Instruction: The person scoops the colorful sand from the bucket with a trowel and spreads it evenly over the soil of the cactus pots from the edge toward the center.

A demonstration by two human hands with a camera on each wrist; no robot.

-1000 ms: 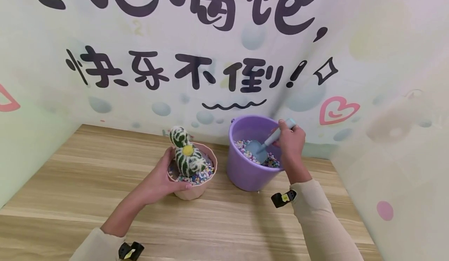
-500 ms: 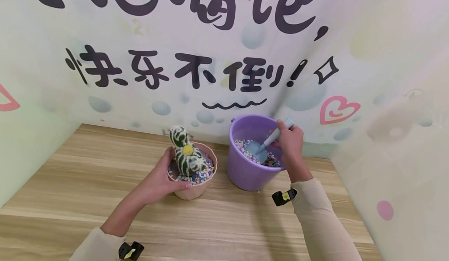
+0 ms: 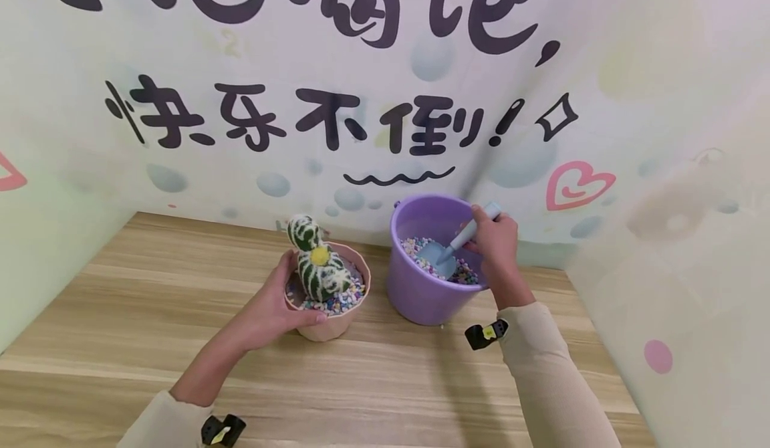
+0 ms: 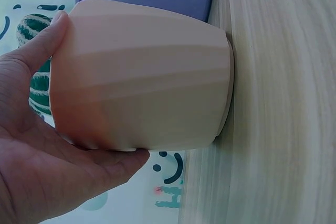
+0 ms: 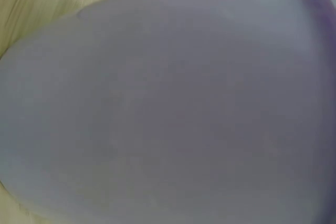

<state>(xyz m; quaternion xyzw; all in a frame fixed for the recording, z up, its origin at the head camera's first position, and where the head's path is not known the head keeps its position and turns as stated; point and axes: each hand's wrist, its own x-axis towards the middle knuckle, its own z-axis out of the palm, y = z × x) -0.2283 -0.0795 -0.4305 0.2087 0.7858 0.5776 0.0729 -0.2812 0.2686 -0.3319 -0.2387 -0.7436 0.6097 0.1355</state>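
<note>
My left hand [image 3: 271, 311] grips a pale pink flowerpot [image 3: 327, 329], thumb over the front rim and fingers round the far left side. In it a green-and-white striped cactus [image 3: 319, 281] with a yellow flower stands among small coloured pebbles [image 3: 343, 301]. The left wrist view shows the faceted wall of the flowerpot [image 4: 142, 77] between thumb and fingers. Over the right rim of a purple bucket [image 3: 421, 297], my right hand [image 3: 499, 241] holds a light blue toy shovel [image 3: 464, 235] by its handle. Its blade rests in the bucket's pebbles [image 3: 415, 251]. Only bucket wall [image 5: 157, 98] fills most of the right wrist view.
The flowerpot and bucket stand side by side near the back of a wood-grain table [image 3: 337, 394]. Behind it rises a printed wall cloth [image 3: 252, 180] with black lettering. One small pebble [image 3: 442, 326] lies at the bucket's foot. A pale side wall [image 3: 680, 287] bounds the right.
</note>
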